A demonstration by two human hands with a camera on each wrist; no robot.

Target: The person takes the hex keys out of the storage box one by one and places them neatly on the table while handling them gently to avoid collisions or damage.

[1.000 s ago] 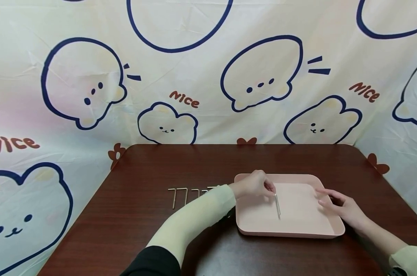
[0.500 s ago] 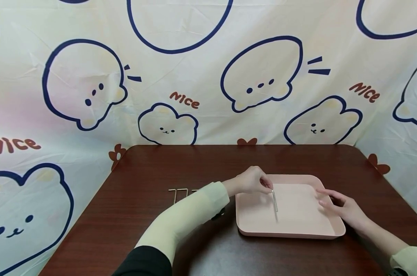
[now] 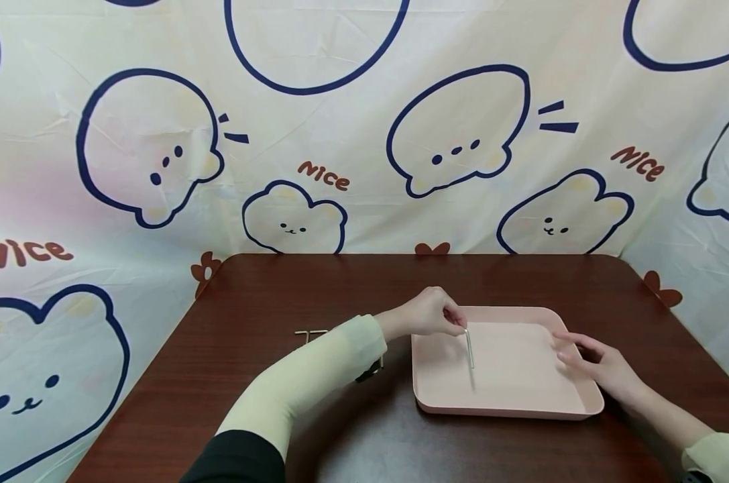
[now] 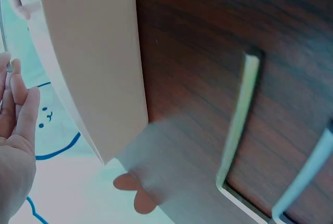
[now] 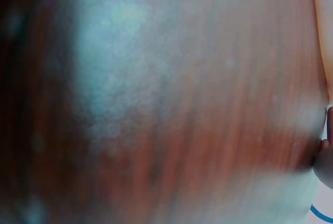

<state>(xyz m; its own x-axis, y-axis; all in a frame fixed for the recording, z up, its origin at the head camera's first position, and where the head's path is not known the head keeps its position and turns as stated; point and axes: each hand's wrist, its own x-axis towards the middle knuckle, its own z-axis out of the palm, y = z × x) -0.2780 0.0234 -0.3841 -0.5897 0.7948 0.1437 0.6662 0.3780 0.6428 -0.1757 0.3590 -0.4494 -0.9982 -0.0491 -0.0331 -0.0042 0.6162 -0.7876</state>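
Note:
My left hand [image 3: 433,313] is over the left part of a pale pink tray [image 3: 521,396]. Between its thumb and fingers it pinches the top end of a thin silvery hex key [image 3: 469,350], whose long arm hangs down over the tray floor. At the tray's right side, my right hand [image 3: 602,365] rests on the rim with relaxed fingers. In the left wrist view, the left hand [image 4: 18,135] appears at the left edge, beside the tray wall [image 4: 93,57]. The right wrist view catches only a sliver of the right hand [image 5: 327,164].
Several more hex keys [image 3: 308,333] lie on the dark brown wooden table [image 3: 219,376] left of the tray, partly hidden by the left sleeve [image 3: 316,369]. Two show closely in the left wrist view, a brassy hex key [image 4: 239,114] and a silvery hex key [image 4: 307,172]. A printed curtain [image 3: 364,221] stands behind.
My left hand has moved left over the tray, carrying the hex key with it. Its sleeve now covers more of the hex keys on the table. The right hand stays on the rim.

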